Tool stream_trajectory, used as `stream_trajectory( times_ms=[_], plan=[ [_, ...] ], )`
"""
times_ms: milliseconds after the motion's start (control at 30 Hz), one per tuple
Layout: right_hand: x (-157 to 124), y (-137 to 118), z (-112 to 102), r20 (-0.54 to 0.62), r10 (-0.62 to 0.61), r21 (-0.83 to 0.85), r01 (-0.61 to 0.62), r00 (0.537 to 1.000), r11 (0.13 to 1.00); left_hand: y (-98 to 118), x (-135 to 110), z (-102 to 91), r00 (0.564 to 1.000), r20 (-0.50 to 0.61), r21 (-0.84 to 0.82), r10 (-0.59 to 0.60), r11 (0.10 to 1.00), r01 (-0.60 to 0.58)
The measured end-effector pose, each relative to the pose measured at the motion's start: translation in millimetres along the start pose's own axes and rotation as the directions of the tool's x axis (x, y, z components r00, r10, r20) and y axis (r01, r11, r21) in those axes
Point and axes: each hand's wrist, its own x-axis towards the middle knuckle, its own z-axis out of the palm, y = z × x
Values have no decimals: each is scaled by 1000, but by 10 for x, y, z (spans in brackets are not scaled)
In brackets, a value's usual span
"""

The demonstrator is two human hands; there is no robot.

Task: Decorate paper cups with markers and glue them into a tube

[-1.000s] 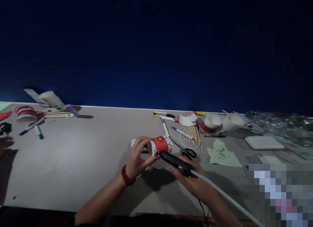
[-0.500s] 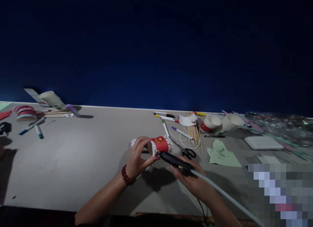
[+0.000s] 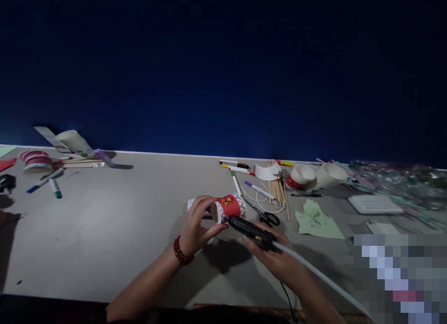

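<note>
My left hand (image 3: 197, 224), with a dark red bead bracelet on its wrist, grips a paper cup (image 3: 232, 205) lying on its side. The cup has a red band with a gold figure and coloured zigzag lines. Another patterned white piece (image 3: 190, 203) shows behind my left fingers; how it joins the cup is hidden. In my right hand (image 3: 268, 249) is a black hot glue gun (image 3: 249, 232), its nozzle at the cup's lower side. A pale glue stick (image 3: 314, 273) runs out of its back. Just beyond my right hand lie black-handled scissors (image 3: 269, 218).
Markers (image 3: 238, 170), wooden sticks (image 3: 275, 191), white cord (image 3: 257, 193) and paper cups (image 3: 302, 175) lie behind my hands. At right are green paper (image 3: 316, 221), a white box (image 3: 375, 204) and clear plastic (image 3: 408, 179). More cups (image 3: 73, 141) and sticks lie at left, against the blue wall (image 3: 209, 82).
Almost nothing differs. Both hands, the cup and the glue gun hold nearly the same places; the nozzle stays at the cup's lower side.
</note>
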Motion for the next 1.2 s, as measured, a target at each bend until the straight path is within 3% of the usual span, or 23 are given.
stream_trajectory(
  times_ms=[133,533,1200],
  plan=[
    [-12,26,6,-30,-21,-11,21,999,1000,12,7,-11,1000,1,2,-7,1000,7],
    [3,-34,-35,40,20,-4,-20,999,1000,16,8,4,1000,-17,-6,-13,1000,13],
    [32,23,-4,-28,-25,-1,25,999,1000,5,3,-6,1000,0,9,-3,1000,3]
  ],
)
